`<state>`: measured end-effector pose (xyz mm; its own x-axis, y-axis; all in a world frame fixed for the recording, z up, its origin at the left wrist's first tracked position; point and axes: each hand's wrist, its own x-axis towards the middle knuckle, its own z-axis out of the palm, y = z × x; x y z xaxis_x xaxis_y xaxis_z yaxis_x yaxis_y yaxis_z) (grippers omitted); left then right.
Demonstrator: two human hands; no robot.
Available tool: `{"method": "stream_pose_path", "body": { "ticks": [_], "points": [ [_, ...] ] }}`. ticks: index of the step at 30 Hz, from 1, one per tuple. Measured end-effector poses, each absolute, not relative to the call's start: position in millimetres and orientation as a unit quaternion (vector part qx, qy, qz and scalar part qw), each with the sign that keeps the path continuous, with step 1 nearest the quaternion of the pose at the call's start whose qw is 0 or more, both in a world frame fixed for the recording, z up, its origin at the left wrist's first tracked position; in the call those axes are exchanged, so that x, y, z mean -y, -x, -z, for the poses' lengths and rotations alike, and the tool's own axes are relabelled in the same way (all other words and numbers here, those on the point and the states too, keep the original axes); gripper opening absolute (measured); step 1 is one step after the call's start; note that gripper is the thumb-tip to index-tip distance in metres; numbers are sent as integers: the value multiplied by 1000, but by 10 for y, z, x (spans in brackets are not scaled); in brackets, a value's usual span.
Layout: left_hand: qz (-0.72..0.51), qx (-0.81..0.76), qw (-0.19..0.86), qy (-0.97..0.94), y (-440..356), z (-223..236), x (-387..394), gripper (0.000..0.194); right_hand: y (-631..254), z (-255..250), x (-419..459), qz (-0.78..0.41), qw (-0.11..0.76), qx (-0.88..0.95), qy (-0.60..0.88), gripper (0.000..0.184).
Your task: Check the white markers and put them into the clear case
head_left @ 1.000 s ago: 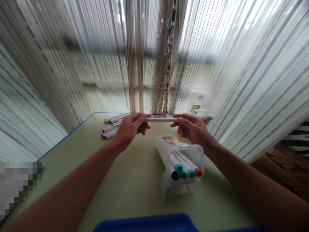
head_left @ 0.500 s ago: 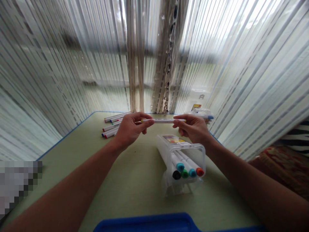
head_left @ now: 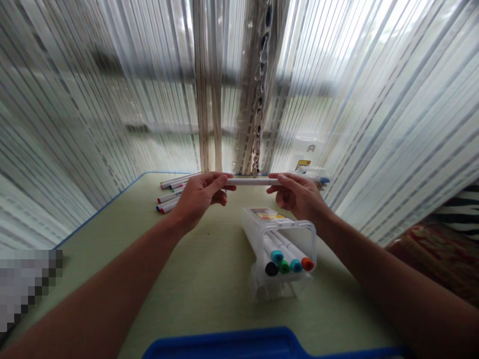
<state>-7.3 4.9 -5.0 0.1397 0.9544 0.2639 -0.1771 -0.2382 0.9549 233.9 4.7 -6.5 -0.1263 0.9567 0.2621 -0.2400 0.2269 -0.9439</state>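
A white marker is held level above the far part of the table, its two ends hidden in my fingers. My left hand pinches its left end, and my right hand pinches the right end. Below and nearer to me, a clear plastic marker case lies on its side with its open end facing me. Several markers rest in it, showing black, green, blue and orange ends. Behind my left hand lie several white markers with coloured ends, partly covered by that hand.
The pale green table has a blue edge, with a blue tray-like rim at the front. Clear packaging stands at the back right beside a string curtain. A blurred-out object is at the left.
Both hands have risen slightly with the marker and shifted their grip, so its coloured ends are now covered by my fingers. The case and the other markers stay in place.
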Motion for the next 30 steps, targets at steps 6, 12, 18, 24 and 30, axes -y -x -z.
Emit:
{"method": "stream_pose_path", "body": {
  "ticks": [6,12,18,24,30],
  "points": [
    [-557,-346,534,-533,68,26,-38,26,-2354,52,-30,-535,569,530,331,27],
    [-557,-352,534,-529,65,33,-42,27,-2347,42,-30,-523,569,535,341,27],
    [-550,-361,493,-570,60,62,-50,26,-2340,93,-58,-502,579,550,333,25],
    [-532,-376,409,-639,42,31,0,30,-2328,108,-22,-455,573,579,360,32],
    [-516,-381,391,-660,52,66,-4,31,-2304,102,29,-438,567,589,374,31]
  ]
}}
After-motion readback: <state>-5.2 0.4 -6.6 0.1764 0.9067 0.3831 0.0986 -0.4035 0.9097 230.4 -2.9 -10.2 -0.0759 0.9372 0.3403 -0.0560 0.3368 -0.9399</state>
